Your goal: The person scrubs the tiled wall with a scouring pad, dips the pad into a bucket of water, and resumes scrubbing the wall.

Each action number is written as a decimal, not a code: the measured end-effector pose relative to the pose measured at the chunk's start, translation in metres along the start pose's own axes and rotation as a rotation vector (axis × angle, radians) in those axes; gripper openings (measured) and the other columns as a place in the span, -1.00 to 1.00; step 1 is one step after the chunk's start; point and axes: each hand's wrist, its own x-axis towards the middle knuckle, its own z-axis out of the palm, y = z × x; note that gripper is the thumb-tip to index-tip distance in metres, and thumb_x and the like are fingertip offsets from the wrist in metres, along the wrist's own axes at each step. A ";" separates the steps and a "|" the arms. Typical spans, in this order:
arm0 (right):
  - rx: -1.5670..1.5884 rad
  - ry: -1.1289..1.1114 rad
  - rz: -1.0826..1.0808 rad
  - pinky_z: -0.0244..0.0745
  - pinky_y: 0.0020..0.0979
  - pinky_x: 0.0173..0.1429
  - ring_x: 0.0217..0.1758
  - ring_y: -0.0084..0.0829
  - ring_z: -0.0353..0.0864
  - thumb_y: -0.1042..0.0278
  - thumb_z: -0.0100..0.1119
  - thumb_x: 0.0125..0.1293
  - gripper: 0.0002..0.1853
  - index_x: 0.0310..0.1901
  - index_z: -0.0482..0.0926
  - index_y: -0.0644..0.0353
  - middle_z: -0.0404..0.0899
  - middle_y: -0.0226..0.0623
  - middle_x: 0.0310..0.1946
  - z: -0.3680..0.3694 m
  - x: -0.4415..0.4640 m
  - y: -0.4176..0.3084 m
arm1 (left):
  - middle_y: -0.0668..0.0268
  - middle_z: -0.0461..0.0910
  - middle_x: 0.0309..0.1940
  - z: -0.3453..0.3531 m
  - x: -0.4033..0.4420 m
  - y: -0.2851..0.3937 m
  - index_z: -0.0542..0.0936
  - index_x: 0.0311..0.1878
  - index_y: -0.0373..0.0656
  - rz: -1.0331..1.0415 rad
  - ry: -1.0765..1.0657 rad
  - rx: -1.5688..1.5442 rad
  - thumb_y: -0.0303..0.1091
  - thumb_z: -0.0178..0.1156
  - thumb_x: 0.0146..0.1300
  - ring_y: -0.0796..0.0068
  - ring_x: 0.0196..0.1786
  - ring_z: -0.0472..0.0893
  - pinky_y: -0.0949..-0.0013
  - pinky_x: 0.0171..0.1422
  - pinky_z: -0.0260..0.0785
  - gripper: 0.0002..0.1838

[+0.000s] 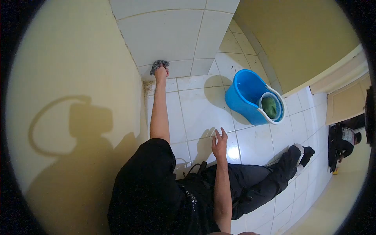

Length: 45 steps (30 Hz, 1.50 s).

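Note:
My left hand [161,73] is closed around a crumpled grey scouring pad [158,65] and presses it to the lower white wall tiles [160,35], close to the corner. Brown grime [149,88] marks the floor corner just below. My right hand [219,143] hovers over the white floor tiles with its fingers apart, holding nothing. Further right stands a blue bucket [238,96] with a white rim. A small basket [279,105] on its near side has a green cloth or sponge [269,106] in it.
My legs [258,184] in dark trousers stretch right across the floor. A yellowish wall [70,58] runs close along the left. Behind the bucket is another wall [301,39]. At the far right, another person [346,143] in dark clothes is near a doorway.

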 end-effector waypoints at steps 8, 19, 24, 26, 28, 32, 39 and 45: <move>0.016 0.022 0.010 0.28 -0.03 0.50 0.48 0.14 0.22 0.48 0.17 0.37 -0.57 0.27 0.53 0.30 0.22 0.13 0.43 0.000 0.000 0.002 | 0.29 0.48 -0.59 -0.002 0.010 0.006 0.45 -0.26 -0.15 -0.001 -0.019 -0.123 -0.15 -0.05 0.59 0.48 -0.62 0.44 0.38 -0.65 0.23 -0.68; -0.014 0.021 -0.014 0.31 -0.01 0.48 0.47 0.15 0.23 0.47 0.17 0.38 -0.57 0.28 0.51 0.29 0.23 0.13 0.43 0.003 -0.004 0.007 | 0.30 0.46 -0.57 -0.010 0.013 -0.009 0.42 -0.31 -0.16 -0.039 0.070 -0.099 -0.12 -0.03 0.57 0.46 -0.60 0.44 0.44 -0.63 0.20 -0.65; -0.024 0.028 -0.013 0.31 0.02 0.47 0.46 0.16 0.23 0.47 0.18 0.38 -0.56 0.28 0.51 0.29 0.23 0.13 0.42 0.002 0.001 0.009 | 0.29 0.47 -0.61 -0.009 0.029 0.020 0.46 -0.33 -0.14 -0.082 -0.041 -0.171 -0.08 0.00 0.56 0.36 -0.67 0.41 0.29 -0.65 0.22 -0.63; -0.003 0.015 -0.005 0.30 0.04 0.47 0.46 0.17 0.23 0.47 0.18 0.38 -0.57 0.27 0.51 0.29 0.23 0.13 0.42 0.005 -0.001 0.009 | 0.29 0.47 -0.63 -0.018 0.028 0.006 0.46 -0.32 -0.14 -0.065 0.060 -0.056 -0.09 0.00 0.56 0.37 -0.69 0.40 0.30 -0.66 0.21 -0.64; -0.005 0.010 -0.009 0.30 0.04 0.48 0.46 0.17 0.23 0.46 0.18 0.39 -0.57 0.27 0.51 0.28 0.23 0.13 0.42 0.004 -0.001 0.007 | 0.27 0.47 -0.63 -0.009 0.014 0.006 0.45 -0.30 -0.16 -0.028 0.160 -0.018 -0.12 -0.01 0.56 0.37 -0.69 0.42 0.30 -0.67 0.22 -0.66; -0.027 0.031 -0.025 0.29 0.02 0.49 0.46 0.16 0.23 0.45 0.17 0.39 -0.57 0.29 0.51 0.28 0.23 0.13 0.42 0.003 0.003 0.007 | 0.26 0.45 -0.67 -0.004 0.031 0.019 0.43 -0.30 -0.16 0.158 0.036 0.156 -0.14 -0.02 0.56 0.33 -0.73 0.42 0.28 -0.69 0.21 -0.66; -0.024 -0.001 -0.010 0.29 -0.01 0.49 0.47 0.14 0.23 0.45 0.17 0.39 -0.56 0.29 0.51 0.29 0.22 0.13 0.43 0.004 0.000 0.006 | 0.24 0.43 -0.71 -0.006 0.018 0.017 0.41 -0.32 -0.15 0.114 0.077 0.178 -0.12 -0.04 0.58 0.33 -0.76 0.42 0.27 -0.73 0.15 -0.65; 0.020 0.029 0.023 0.29 -0.03 0.50 0.47 0.15 0.23 0.47 0.17 0.38 -0.57 0.27 0.52 0.29 0.22 0.12 0.43 -0.003 0.003 0.003 | 0.22 0.43 -0.70 -0.017 0.096 -0.023 0.42 -0.42 -0.21 0.098 -0.034 0.002 -0.10 -0.04 0.58 0.37 -0.73 0.43 0.29 -0.72 0.13 -0.55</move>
